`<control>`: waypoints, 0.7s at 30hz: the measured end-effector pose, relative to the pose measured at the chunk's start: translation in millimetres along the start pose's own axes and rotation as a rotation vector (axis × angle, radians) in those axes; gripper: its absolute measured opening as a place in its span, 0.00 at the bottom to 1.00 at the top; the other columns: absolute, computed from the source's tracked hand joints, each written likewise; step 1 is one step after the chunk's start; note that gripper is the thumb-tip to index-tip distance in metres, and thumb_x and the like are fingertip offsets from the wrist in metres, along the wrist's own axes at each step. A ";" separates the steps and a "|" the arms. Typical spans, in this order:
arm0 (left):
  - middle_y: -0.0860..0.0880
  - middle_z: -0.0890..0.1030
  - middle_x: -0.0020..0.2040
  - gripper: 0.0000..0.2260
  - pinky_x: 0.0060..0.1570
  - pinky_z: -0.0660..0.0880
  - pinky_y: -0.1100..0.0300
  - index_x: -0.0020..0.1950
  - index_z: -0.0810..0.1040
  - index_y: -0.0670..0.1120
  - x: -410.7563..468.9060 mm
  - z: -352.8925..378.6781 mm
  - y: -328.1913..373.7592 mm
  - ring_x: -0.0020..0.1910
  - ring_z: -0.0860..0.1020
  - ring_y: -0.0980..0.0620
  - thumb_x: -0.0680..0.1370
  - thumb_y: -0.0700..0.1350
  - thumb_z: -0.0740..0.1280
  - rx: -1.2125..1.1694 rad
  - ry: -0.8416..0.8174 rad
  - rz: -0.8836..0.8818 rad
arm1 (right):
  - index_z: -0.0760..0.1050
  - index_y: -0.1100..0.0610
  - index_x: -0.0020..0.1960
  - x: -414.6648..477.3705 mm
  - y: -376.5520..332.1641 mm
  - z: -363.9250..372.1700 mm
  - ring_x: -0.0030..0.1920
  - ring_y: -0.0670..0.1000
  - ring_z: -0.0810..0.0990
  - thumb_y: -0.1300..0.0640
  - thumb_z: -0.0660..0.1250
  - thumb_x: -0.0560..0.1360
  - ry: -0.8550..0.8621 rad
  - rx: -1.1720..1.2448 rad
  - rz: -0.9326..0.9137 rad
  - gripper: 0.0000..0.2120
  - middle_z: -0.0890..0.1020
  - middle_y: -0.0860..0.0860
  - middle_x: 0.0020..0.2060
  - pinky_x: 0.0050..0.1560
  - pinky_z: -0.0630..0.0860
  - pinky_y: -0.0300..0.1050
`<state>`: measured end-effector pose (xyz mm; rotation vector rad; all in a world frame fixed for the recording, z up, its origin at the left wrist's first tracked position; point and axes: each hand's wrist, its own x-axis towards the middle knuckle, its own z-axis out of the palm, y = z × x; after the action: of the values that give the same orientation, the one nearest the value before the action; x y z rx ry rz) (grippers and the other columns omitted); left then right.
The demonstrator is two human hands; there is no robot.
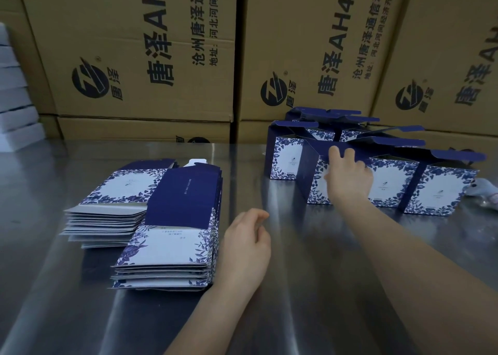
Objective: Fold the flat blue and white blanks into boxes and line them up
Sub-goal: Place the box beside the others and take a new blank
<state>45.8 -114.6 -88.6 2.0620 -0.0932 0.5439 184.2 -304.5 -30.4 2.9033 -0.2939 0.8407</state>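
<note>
Cartons (129, 58) back your steel table (296, 287); right of the blanks (172, 233), your right hand (349, 179) grips a box (315, 190) (flaps open), left hand (246, 246) slack.

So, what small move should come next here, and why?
Probably the empty left hand should take the top sheet of the near stack of flat blue and white cardboard blanks beside it: the folded blue and white cardboard box under the right hand already stands in the row.
</note>
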 end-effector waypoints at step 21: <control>0.45 0.76 0.65 0.16 0.64 0.68 0.48 0.62 0.78 0.43 11.4 -58.8 28.7 0.64 0.73 0.44 0.75 0.36 0.65 0.226 0.379 0.015 | 0.70 0.54 0.68 -78.1 -51.4 -20.4 0.55 0.60 0.77 0.60 0.61 0.73 -0.045 0.663 -0.087 0.23 0.75 0.56 0.61 0.50 0.73 0.51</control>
<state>27.9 -79.1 -35.4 2.1371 0.1842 0.9812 119.9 -239.1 -57.7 3.5030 0.1447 1.0154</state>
